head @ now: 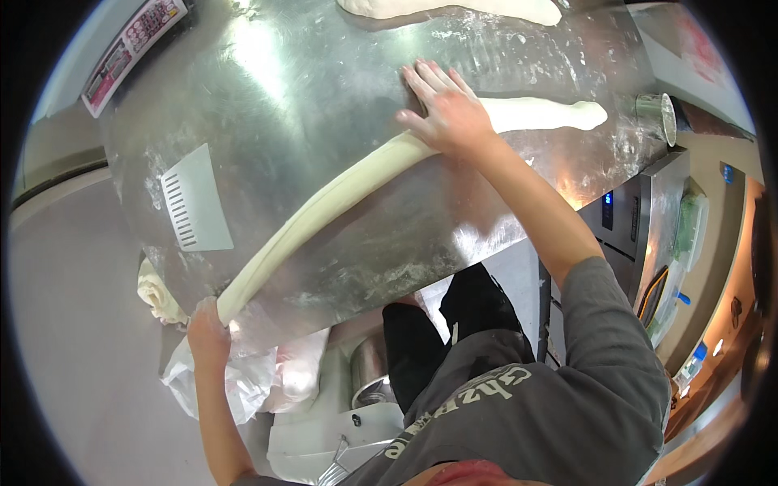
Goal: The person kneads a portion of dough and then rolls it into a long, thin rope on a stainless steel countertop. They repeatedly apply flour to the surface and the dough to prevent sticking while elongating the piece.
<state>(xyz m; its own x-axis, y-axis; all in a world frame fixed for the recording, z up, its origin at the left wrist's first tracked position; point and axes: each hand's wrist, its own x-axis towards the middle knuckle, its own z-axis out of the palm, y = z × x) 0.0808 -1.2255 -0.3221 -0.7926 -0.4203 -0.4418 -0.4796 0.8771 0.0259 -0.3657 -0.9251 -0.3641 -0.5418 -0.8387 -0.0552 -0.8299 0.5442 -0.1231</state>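
Note:
A long rope of dough runs diagonally over the floured metal worktable. My left hand is closed around its lower left end, at the table's edge. My right hand lies flat on the dough further along, fingers spread, hiding part of it. Beyond that hand, a thicker, smoother stretch of dough reaches toward the right. A ragged dough lump is beside my left hand at the table's left corner. Left of the rope lies a pale slotted dough scraper.
Another dough piece lies along the far side. A flour-dusted cup lies at the right edge. A keypad panel is at upper left. Below the near edge are a plastic bag and a metal pot. A metal appliance adjoins the right.

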